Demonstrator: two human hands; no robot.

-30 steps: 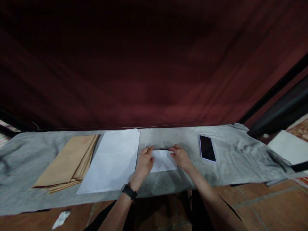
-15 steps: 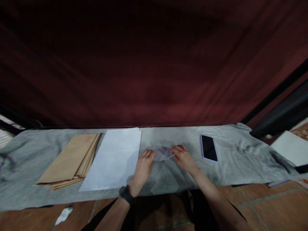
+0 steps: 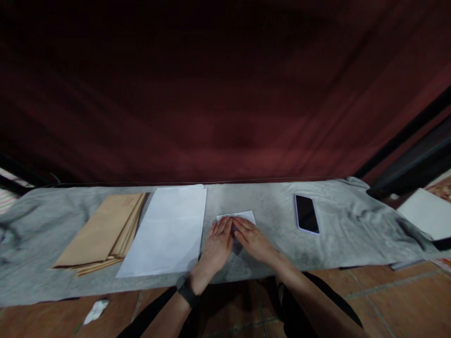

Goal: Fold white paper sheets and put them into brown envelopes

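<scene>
A small folded piece of white paper (image 3: 249, 216) lies flat on the grey cloth (image 3: 271, 202) in front of me. My left hand (image 3: 218, 238) rests on its left part, fingers stretched out and pointing away from me. From the other side my right hand (image 3: 252, 238) lies flat over the paper, its fingertips meeting those of the left. Both hands cover most of the paper, so only its far edge and right corner show. A dark watch (image 3: 187, 291) is on my left wrist.
A stack of white paper sheets (image 3: 169, 230) lies left of my hands, with brown envelopes (image 3: 102, 230) beyond it. To the right is a phone (image 3: 306, 214) in a lilac case. A dark red curtain (image 3: 225, 117) hangs behind the cloth.
Earlier my hands held the paper apart by its two sides, slightly raised. Now they have come together and press flat on it, and it looks folded smaller.
</scene>
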